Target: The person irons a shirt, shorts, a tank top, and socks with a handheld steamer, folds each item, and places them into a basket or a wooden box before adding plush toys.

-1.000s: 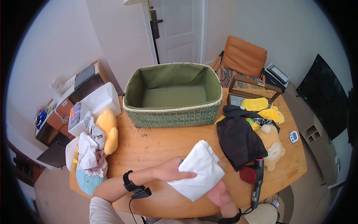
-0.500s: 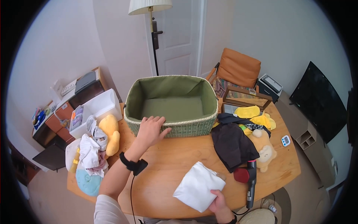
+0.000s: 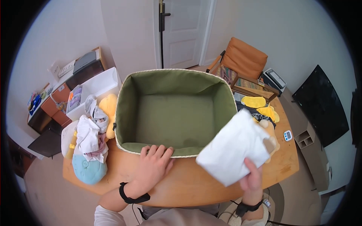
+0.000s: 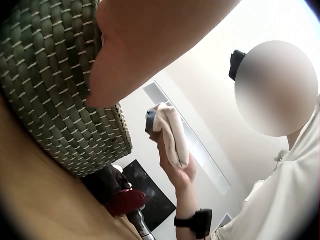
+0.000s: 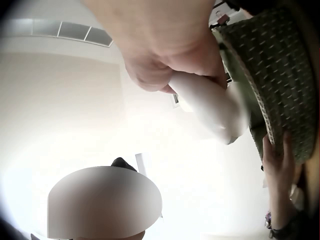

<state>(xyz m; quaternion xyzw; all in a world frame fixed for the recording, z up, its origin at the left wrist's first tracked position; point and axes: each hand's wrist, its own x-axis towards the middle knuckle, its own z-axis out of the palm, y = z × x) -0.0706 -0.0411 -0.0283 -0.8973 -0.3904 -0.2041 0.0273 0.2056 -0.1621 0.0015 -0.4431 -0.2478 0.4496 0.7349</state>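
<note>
A green woven basket (image 3: 171, 113) with a green fabric lining stands at the middle of the table, its inside bare. My left hand (image 3: 152, 165) grips the front rim, fingers over the edge; the right wrist view shows this hand (image 5: 279, 167) at the rim too. Raised over the table to the right of the basket, a folded white cloth (image 3: 233, 147) is held in my right hand (image 3: 252, 175), thumb on top and the other fingers hidden beneath. In the left wrist view the cloth (image 4: 172, 135) shows as a thick folded bundle, well above the table.
Left of the basket lie crumpled clothes (image 3: 88, 135), a light-blue plush (image 3: 88, 167), a yellow plush (image 3: 109, 109) and a white bin (image 3: 100, 83). On the right are yellow socks (image 3: 254, 101), a wooden frame (image 3: 256, 88), a tan plush (image 3: 273, 145) and a small timer (image 3: 287, 135).
My left hand let go of the cloth and went to the basket's front rim. The basket has come nearer. My right hand has lifted the cloth up and to the right.
</note>
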